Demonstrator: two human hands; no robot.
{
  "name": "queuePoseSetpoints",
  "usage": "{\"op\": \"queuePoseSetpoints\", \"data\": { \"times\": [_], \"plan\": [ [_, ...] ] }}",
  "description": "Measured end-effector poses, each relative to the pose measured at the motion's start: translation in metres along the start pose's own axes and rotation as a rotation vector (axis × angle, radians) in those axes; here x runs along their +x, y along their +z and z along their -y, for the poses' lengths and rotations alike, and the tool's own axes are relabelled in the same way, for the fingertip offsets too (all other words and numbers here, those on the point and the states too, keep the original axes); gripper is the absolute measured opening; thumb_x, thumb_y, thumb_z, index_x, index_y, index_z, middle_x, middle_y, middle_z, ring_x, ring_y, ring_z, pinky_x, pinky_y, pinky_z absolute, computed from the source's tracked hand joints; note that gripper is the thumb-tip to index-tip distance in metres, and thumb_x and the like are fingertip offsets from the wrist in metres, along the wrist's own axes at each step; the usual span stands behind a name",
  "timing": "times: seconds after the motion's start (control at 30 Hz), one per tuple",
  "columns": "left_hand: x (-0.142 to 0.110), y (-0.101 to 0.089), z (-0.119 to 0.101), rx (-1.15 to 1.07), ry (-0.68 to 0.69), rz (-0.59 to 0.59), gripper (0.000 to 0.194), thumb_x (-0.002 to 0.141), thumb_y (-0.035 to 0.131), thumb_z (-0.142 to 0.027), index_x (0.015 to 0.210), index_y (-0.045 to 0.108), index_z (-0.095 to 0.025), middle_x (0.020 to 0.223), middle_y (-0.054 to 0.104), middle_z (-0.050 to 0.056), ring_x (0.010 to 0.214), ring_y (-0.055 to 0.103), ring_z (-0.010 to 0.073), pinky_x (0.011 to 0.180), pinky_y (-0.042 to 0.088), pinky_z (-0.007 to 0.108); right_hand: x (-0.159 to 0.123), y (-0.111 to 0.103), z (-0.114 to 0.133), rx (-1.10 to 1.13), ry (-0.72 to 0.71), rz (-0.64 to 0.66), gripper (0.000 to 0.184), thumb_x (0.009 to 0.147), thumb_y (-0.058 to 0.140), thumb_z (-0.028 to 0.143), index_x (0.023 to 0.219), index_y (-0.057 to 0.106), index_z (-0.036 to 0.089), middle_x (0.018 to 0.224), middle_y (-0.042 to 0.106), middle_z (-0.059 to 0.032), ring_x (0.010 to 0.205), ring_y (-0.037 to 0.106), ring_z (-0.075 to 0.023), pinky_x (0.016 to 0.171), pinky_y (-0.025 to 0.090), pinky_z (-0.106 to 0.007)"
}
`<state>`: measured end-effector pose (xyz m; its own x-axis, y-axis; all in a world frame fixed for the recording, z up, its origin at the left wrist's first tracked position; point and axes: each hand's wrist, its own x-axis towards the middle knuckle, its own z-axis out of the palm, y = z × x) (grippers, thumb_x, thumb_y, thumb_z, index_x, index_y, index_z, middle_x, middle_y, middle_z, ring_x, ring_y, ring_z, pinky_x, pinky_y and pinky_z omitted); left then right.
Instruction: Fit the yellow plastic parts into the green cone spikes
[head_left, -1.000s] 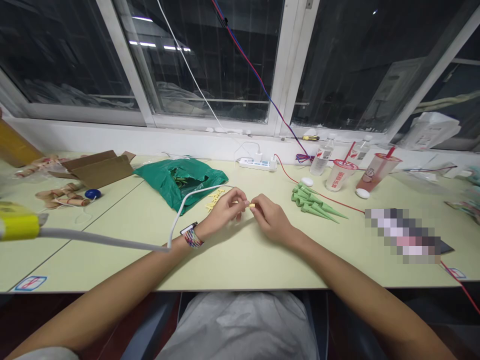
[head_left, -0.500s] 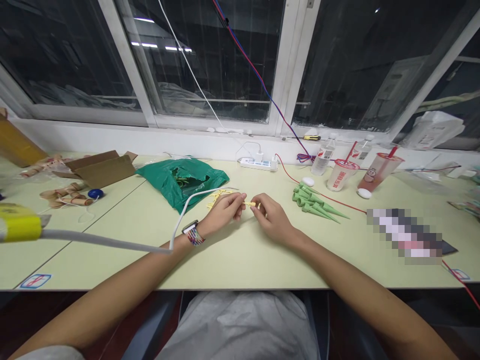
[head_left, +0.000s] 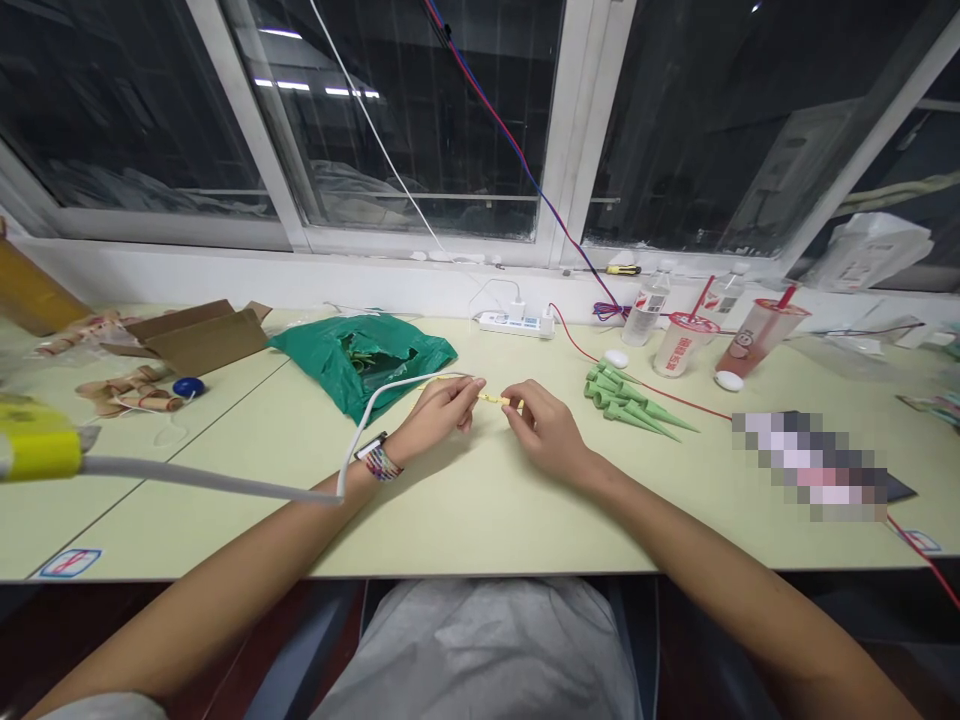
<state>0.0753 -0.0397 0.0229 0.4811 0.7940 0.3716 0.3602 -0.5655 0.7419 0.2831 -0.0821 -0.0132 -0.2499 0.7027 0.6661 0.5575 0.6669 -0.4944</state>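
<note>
A thin yellow piece (head_left: 493, 399) spans the gap between my hands, above the tabletop; its exact kind is too small to tell. My right hand (head_left: 546, 425) pinches its right end between thumb and fingers. At its left end are the closed fingertips of my left hand (head_left: 442, 415), which wears a watch with a patterned band (head_left: 382, 460). Behind the left hand lie more yellow pieces (head_left: 429, 383), mostly covered by it. To the right of my right hand, several green hollow cones (head_left: 626, 400) lie in a pile, tips pointing right.
Behind my left hand sits a torn green plastic bag (head_left: 322, 365). A grey-white cable (head_left: 225, 480) loops across the left forearm. Cups with straws (head_left: 679, 345), bottles (head_left: 645, 310) and a power strip (head_left: 517, 325) stand at the back. Wooden toys (head_left: 135, 390) and a cardboard box (head_left: 199, 340) lie left.
My left hand has shifted slightly left, away from the right hand. The gap between them is wider and more of the yellow piece shows.
</note>
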Motion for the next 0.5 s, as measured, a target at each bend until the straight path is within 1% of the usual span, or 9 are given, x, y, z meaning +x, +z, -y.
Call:
{"op": "queuePoseSetpoints", "data": {
  "times": [0.07,0.13,0.17,0.23,0.27,0.33,0.43,0.5],
  "plan": [
    [0.001,-0.008,-0.002,0.042,0.016,0.037,0.051,0.105,0.045,-0.047,0.063,0.051,-0.019,0.057,0.056,-0.002,0.061,0.056,0.0139,0.072,0.045,0.029,0.003,-0.004,-0.004,-0.008,0.030,-0.056,0.012,0.102,0.050,0.028,0.106,0.060,0.021,0.096,0.064,-0.0033,0.064,0.053,-0.0128,0.066,0.042,-0.029],
    [0.002,-0.020,-0.002,0.111,0.039,0.121,0.046,0.103,0.049,-0.047,0.068,0.054,-0.019,0.064,0.059,-0.001,0.064,0.056,0.0141,0.069,0.043,0.028,0.007,-0.010,-0.010,-0.019,0.075,-0.122,0.011,0.101,0.051,0.027,0.104,0.060,0.020,0.095,0.064,-0.0030,0.063,0.053,-0.0127,0.065,0.042,-0.029],
    [0.002,-0.027,0.001,0.122,0.033,0.168,0.043,0.102,0.051,-0.048,0.072,0.056,-0.019,0.067,0.060,-0.001,0.065,0.055,0.0140,0.067,0.042,0.027,0.009,-0.012,-0.013,-0.027,0.097,-0.146,0.011,0.100,0.052,0.027,0.102,0.060,0.020,0.094,0.064,-0.0030,0.062,0.053,-0.0127,0.065,0.042,-0.029],
    [0.001,-0.042,0.010,0.085,-0.004,0.208,0.038,0.101,0.052,-0.050,0.080,0.059,-0.019,0.069,0.061,-0.001,0.065,0.056,0.0143,0.064,0.043,0.027,0.010,-0.015,-0.018,-0.043,0.135,-0.146,0.011,0.099,0.053,0.027,0.102,0.061,0.020,0.093,0.064,-0.0029,0.063,0.053,-0.0130,0.066,0.042,-0.029],
    [-0.001,-0.050,0.016,0.071,-0.037,0.207,0.036,0.101,0.053,-0.050,0.084,0.061,-0.020,0.069,0.061,-0.001,0.064,0.056,0.0143,0.063,0.043,0.026,0.009,-0.013,-0.019,-0.053,0.147,-0.116,0.012,0.100,0.053,0.027,0.102,0.063,0.020,0.092,0.065,-0.0029,0.065,0.055,-0.0135,0.068,0.043,-0.029],
    [-0.009,-0.063,0.032,0.049,-0.101,0.214,0.034,0.097,0.058,-0.051,0.085,0.062,-0.020,0.069,0.062,-0.001,0.063,0.058,0.0147,0.061,0.044,0.026,0.006,-0.006,-0.018,-0.082,0.157,0.005,0.013,0.099,0.055,0.026,0.104,0.066,0.020,0.093,0.066,-0.0028,0.072,0.058,-0.0146,0.072,0.043,-0.028],
    [-0.027,-0.078,0.052,0.034,-0.163,0.256,0.029,0.095,0.062,-0.049,0.090,0.065,-0.020,0.069,0.064,0.000,0.063,0.059,0.0155,0.062,0.045,0.026,0.001,0.015,-0.011,-0.134,0.152,0.226,0.015,0.099,0.058,0.026,0.106,0.071,0.022,0.094,0.068,-0.0021,0.080,0.062,-0.0152,0.074,0.042,-0.028],
    [-0.039,-0.083,0.062,0.060,-0.199,0.251,0.027,0.093,0.063,-0.048,0.091,0.067,-0.021,0.068,0.063,-0.001,0.063,0.059,0.0157,0.060,0.044,0.025,0.002,0.030,-0.006,-0.177,0.146,0.328,0.017,0.099,0.057,0.028,0.106,0.072,0.024,0.096,0.068,-0.0017,0.080,0.063,-0.0147,0.071,0.040,-0.027]
  ]
}}
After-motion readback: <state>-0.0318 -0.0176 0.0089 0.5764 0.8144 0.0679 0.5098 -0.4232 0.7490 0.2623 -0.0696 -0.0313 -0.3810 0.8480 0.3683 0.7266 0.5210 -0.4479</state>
